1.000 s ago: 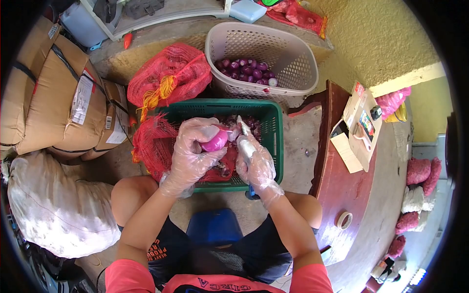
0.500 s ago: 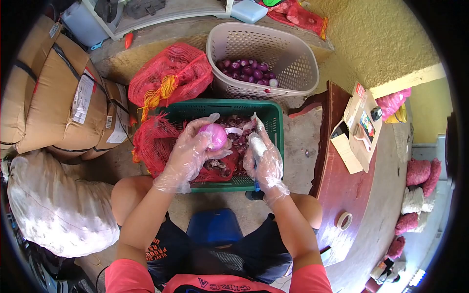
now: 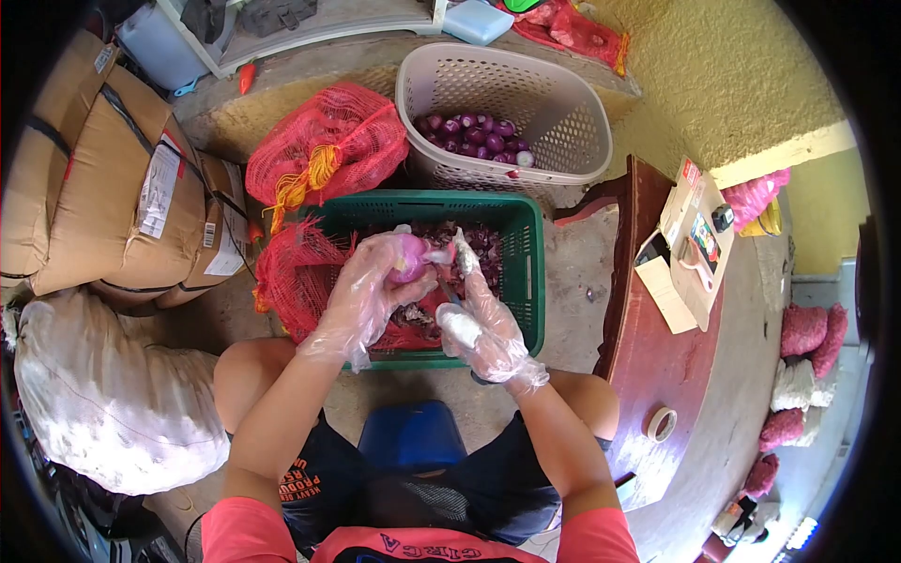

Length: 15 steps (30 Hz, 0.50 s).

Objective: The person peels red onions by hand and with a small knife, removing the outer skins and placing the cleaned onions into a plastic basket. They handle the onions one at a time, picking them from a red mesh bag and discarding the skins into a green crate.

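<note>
A purple onion [image 3: 407, 258] is gripped in my left hand [image 3: 364, 286], which wears a clear plastic glove. My right hand [image 3: 484, 324], gloved too, is close on the onion's right side, its fingers curled round a small knife [image 3: 453, 294] that is mostly hidden. Whitish wrapping covers its index fingertip and thumb. Both hands are over a green crate [image 3: 532, 272] holding onion skins [image 3: 483, 246] and red netting [image 3: 298, 272].
Behind the crate stands a beige perforated basket [image 3: 572, 174] with purple onions [image 3: 479, 139], beside a full red mesh bag [image 3: 324, 141]. Wrapped brown packages [image 3: 122, 188] and a white sack [image 3: 113, 394] are left. A red wooden table [image 3: 657, 375] stands right.
My right hand has moved left, up to the onion. The onion has shifted slightly left and turned in my left hand.
</note>
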{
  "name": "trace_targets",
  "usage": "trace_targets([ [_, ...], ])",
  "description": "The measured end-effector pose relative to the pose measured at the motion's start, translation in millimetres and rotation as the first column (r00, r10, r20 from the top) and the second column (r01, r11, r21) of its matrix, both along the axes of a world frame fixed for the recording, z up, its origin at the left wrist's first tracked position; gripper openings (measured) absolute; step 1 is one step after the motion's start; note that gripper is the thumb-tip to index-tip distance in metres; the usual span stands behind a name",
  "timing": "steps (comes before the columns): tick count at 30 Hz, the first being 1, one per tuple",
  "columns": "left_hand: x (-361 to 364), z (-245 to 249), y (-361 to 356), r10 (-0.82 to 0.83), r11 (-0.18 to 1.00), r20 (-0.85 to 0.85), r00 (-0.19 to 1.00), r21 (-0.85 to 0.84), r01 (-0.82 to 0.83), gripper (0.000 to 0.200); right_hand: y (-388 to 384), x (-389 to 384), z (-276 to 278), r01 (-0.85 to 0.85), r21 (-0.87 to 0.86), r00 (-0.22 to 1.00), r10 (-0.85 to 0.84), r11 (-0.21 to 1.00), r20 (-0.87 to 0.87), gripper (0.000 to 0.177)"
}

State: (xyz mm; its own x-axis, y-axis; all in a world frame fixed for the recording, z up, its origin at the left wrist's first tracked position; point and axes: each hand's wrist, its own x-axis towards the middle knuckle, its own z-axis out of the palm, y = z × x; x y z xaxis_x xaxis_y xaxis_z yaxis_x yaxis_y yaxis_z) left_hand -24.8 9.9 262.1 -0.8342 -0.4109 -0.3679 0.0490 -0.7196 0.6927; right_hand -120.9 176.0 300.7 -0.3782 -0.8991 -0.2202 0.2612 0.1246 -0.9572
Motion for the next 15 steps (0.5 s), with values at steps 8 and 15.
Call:
trace_targets([
  [8,2,-1,1,-0.042,0.999,-0.049,0.998,-0.029,0.04,0.048,-9,7,-26,0.039,0.147,0.988,-0.015,0.988,-0.157,0.083],
  [15,2,10,1,-0.106,0.99,-0.109,0.988,0.085,0.115,0.051,-14,10,-22,0.179,0.138,0.936,-0.211,0.974,0.28,0.061],
])
